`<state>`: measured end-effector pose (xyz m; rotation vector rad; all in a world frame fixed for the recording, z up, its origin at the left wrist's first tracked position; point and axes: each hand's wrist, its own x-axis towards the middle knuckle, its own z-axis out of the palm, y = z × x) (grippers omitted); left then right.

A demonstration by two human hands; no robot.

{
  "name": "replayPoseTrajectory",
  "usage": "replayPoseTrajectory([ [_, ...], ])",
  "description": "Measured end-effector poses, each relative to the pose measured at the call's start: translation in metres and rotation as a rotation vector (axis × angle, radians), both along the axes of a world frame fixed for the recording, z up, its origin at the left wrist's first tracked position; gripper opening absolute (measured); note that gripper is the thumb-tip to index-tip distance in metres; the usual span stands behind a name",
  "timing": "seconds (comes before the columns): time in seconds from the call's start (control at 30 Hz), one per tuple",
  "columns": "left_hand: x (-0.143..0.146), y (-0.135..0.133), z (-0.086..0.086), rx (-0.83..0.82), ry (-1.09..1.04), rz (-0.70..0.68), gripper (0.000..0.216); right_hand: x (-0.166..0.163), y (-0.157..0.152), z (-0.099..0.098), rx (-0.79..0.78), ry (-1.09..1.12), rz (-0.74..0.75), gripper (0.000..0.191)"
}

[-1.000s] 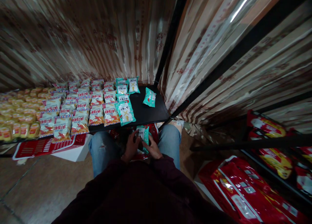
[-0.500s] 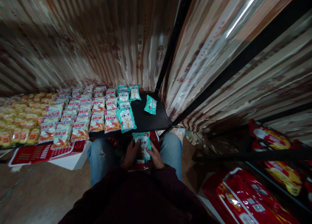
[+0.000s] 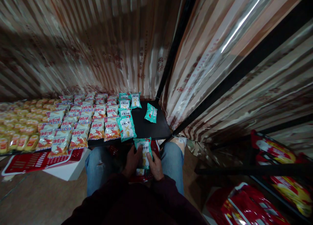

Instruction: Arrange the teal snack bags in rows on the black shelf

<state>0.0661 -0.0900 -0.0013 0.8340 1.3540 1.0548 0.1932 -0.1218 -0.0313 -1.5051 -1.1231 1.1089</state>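
Between my knees, just off the front edge of the black shelf (image 3: 156, 128), a teal-and-white snack bag (image 3: 145, 149) is held upright with its printed front toward me. My left hand (image 3: 132, 162) grips its left side, thumb on the front. On its right side my right hand (image 3: 155, 165) has hold, the thumb pressed near the lower corner. Several matching teal bags stand in a short column on the shelf, the nearest teal bag (image 3: 126, 127) at the front. Another teal bag (image 3: 151, 113) lies apart, tilted, to the right.
Left of the teal bags lie rows of white-and-orange snack bags (image 3: 79, 133), then many small yellow packs (image 3: 23, 120). A red basket (image 3: 31, 161) sits below the shelf. Black frame bars (image 3: 230, 81) cross in front of the curtain. Large red packages (image 3: 251, 205) stand at lower right.
The view has tilted up slightly, so the shelf and hands appear lower. Both hands still hold the teal bag, and a small light patch now shows below it.
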Motion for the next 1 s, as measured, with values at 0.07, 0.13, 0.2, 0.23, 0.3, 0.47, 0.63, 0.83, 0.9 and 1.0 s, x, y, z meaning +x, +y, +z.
replayPoseTrajectory([
  [0.07, 0.0, 0.003, 0.0, 0.005, -0.002, -0.005, 0.046, 0.001, 0.002, 0.002, 0.007, 0.009, -0.006, 0.048],
  [0.13, 0.001, 0.007, 0.002, 0.016, -0.027, -0.008, 0.045, 0.001, 0.007, 0.004, 0.023, 0.009, -0.005, 0.046],
  [0.2, 0.0, 0.011, 0.007, 0.035, -0.046, -0.012, 0.044, 0.002, 0.013, 0.008, 0.039, 0.001, -0.016, 0.047],
  [0.23, 0.0, 0.014, 0.01, 0.045, -0.058, -0.016, 0.043, 0.002, 0.017, 0.01, 0.044, -0.008, -0.023, 0.049],
  [0.3, 0.0, 0.018, 0.016, 0.072, -0.088, -0.012, 0.041, 0.002, 0.025, 0.013, 0.053, -0.037, -0.028, 0.051],
  [0.47, 0.001, 0.032, 0.02, 0.113, -0.088, 0.024, 0.035, 0.003, 0.044, 0.021, 0.086, -0.064, -0.026, 0.053],
  [0.63, 0.0, 0.046, 0.016, 0.114, -0.083, 0.11, 0.031, 0.004, 0.066, 0.019, 0.074, -0.092, -0.055, 0.053],
  [0.83, 0.003, 0.06, 0.011, 0.142, 0.027, 0.089, 0.034, 0.006, 0.094, 0.023, 0.082, -0.083, -0.077, 0.056],
  [0.9, 0.005, 0.065, 0.009, 0.19, 0.061, 0.086, 0.034, 0.006, 0.102, 0.027, 0.096, -0.08, -0.071, 0.056],
  [1.0, 0.008, 0.071, 0.008, 0.286, 0.171, 0.083, 0.035, 0.006, 0.115, 0.032, 0.105, -0.069, -0.067, 0.058],
])
